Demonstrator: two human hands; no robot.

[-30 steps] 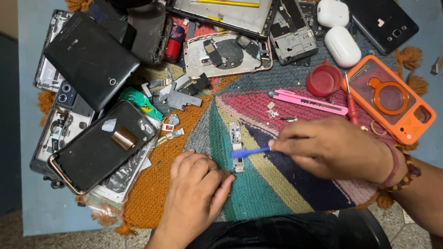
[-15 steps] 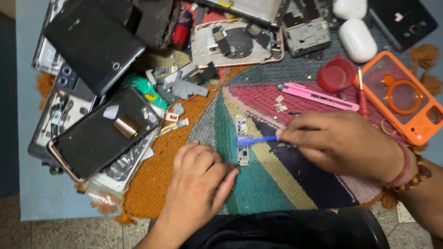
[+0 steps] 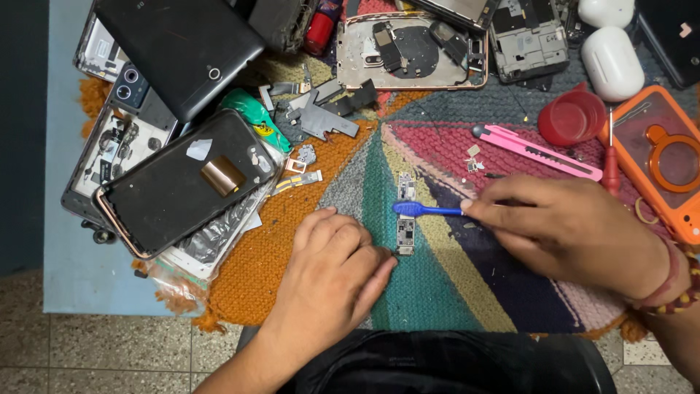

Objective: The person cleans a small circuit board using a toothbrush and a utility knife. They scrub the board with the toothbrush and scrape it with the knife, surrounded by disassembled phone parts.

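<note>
The right hand (image 3: pixel 576 230) pinches a blue brush (image 3: pixel 426 209), its head on a narrow circuit board (image 3: pixel 405 215) lying on the striped woven mat (image 3: pixel 437 292). The left hand (image 3: pixel 335 270) rests flat, fingers loosely together, touching the board's lower end.

There was a single view, from a camera worn on the person's head. It looked almost straight down onto the surface (image 3: pixel 73 277), so the multicoloured woven mat (image 3: pixel 437 292) lay nearly flat to the lens and filled most of the picture. The camera sat close, near enough that the person's dark-clad lap crossed the bottom edge and both forearms entered from below. The left hand (image 3: pixel 332 266) and the right hand (image 3: pixel 572 230) fell in the lower middle of the frame. The far side of the surface ran along the top edge, where things were cut off. At lower left, a strip of tiled floor (image 3: pixel 109 357) showed beyond the surface's near edge.
</note>
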